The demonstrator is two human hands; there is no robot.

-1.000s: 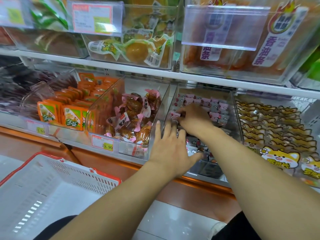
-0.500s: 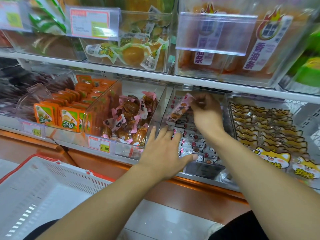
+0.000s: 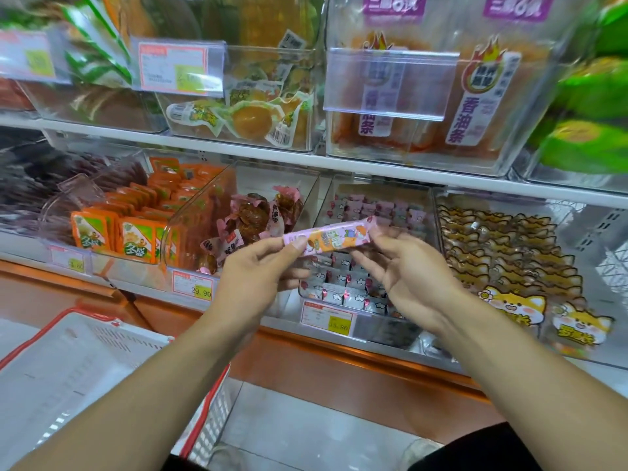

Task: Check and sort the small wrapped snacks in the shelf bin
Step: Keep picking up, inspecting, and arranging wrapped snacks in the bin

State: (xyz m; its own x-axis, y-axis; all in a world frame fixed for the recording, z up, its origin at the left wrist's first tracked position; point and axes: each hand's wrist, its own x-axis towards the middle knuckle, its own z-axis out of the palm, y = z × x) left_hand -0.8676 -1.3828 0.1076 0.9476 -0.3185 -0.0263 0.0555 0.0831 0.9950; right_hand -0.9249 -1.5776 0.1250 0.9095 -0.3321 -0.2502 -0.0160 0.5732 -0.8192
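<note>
A long pink and orange wrapped snack (image 3: 331,236) is held level in front of the clear shelf bin (image 3: 429,212). My left hand (image 3: 258,277) pinches its left end between thumb and forefinger. My right hand (image 3: 407,270) pinches its right end, palm turned up. Below and behind the snack, the bin holds several small pink and grey wrapped snacks (image 3: 350,283) in rows. A price tag (image 3: 326,317) hangs on the bin's front.
Left of it stands a bin of brown snacks in pink wrappers (image 3: 253,219), then orange packets (image 3: 136,232). Cat-printed packets (image 3: 509,253) fill the bin on the right. A white basket with red rim (image 3: 85,362) sits at lower left. An upper shelf (image 3: 306,158) overhangs.
My right hand lifted the long snack out of the bin and brought it forward. My left hand left the bin's front and took hold of the snack's left end.
</note>
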